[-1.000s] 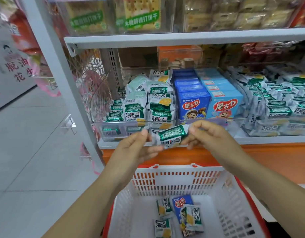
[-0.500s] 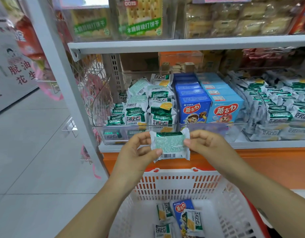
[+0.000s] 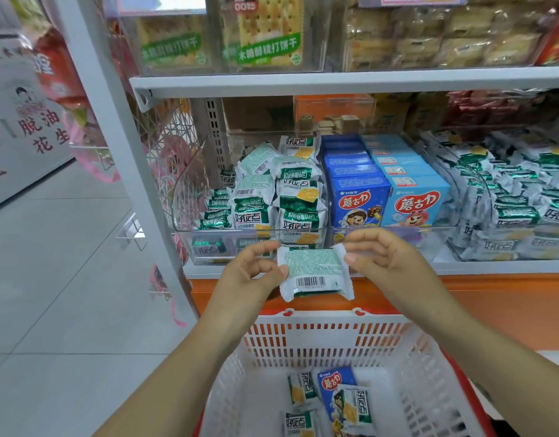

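Since a second ago the snack packet has rolled over. Then it showed its green front edge, now the pale back with the barcode faces us, same as half a second ago.

Grip:
- Our left hand pinches the left crimped end between thumb and fingertips.
- Our right hand pinches the right crimped end the same way, other fingers loosely curled.
- Both grips are light, on the seal edges only. Nothing else is in either hand.

Position: the packet hangs flat in the air in front of the shelf edge, just below the clear bin of matching packets and above the far rim of the basket. It touches neither.

Step, as we read it: a label or barcode check on a picked item, before it goes in the basket. Three like packets and a blue box already lie on the basket floor.

Next move, our call:
- Let one end go and bring the packet toward us and down past the rim.
- Release it low over a bare patch of the floor, left of the pile.
- The wrapper looks thin and slick, so we keep the remaining pinch well onto the crimp so it doesn't slip out early.
- Stay clear of the bin's front wall on the way.
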Demonstrator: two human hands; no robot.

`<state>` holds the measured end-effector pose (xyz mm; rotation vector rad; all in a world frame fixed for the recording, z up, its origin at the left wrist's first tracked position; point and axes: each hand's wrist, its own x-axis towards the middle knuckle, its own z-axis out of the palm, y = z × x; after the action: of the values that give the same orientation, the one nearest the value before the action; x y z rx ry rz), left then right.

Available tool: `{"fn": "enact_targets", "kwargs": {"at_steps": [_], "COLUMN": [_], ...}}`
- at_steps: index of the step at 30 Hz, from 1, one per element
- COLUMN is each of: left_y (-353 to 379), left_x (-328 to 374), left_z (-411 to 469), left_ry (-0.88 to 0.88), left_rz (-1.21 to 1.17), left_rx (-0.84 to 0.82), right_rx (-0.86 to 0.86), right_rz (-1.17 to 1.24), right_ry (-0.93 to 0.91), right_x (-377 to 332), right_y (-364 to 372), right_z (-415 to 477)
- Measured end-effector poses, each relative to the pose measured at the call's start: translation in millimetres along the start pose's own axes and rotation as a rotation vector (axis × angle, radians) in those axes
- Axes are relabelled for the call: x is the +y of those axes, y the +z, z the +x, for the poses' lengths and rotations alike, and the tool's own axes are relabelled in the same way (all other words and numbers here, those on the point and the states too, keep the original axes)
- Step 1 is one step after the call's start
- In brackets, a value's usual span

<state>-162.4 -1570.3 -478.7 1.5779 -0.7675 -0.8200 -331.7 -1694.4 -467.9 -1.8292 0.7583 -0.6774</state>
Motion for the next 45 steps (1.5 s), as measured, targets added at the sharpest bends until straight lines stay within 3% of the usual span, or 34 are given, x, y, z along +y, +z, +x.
{"fn": "enact_targets", "kwargs": {"at_steps": [5, 9, 12, 16, 18, 26, 31, 36, 45], "left_y": [-4.4, -9.0, -19.3, -39.4, -51.1, -101.8, -133.0, -132.4, -107.2], "left_x": [4.7, 15.0, 23.7, 36.3, 40.8, 42.1, 29.8, 4.7, -28.3], "left_z": [1.6, -3.0, -6.2, -13.7, -17.4, -9.6, 28.5, 67.5, 95.8], "left_ry": [-0.168, -0.319, -0.250, 0.100, 0.171, 0.314, 0.310, 0.263, 0.344], "left_rz": [-0.227, -0.463, -0.469, 0.056, 0.124, 0.038, -0.035, -0.081, -0.122], "left_rx": [-0.079, -0.164, -0.144, -0.057, -0.003, 0.185, 0.498, 0.644, 0.813], "right_rx": [-0.177, -0.052, -0.041, -0.135, -0.187, -0.311, -0.208, -0.244, -0.352], "right_rz": [-0.588, -0.729, -0.555, -0.260, -0.190, -0.563, -0.651, -0.919, -1.292], "right_ry": [-0.481, -0.621, -0.478, -0.259, -0.227, -0.395, -0.481, -0.484, -0.396], "right_x": [-10.2, -20.2, -36.9, -61.7, -76.3, -125.1, -132.7, -123.5, -101.2], "right_y": [-0.7, 10.5, 18.4, 32.6, 42.7, 88.9, 105.6, 124.7, 161.3], "right_z": [-8.0, -5.1, 0.8, 15.3, 23.8, 64.8, 131.2, 201.5, 289.9]}}
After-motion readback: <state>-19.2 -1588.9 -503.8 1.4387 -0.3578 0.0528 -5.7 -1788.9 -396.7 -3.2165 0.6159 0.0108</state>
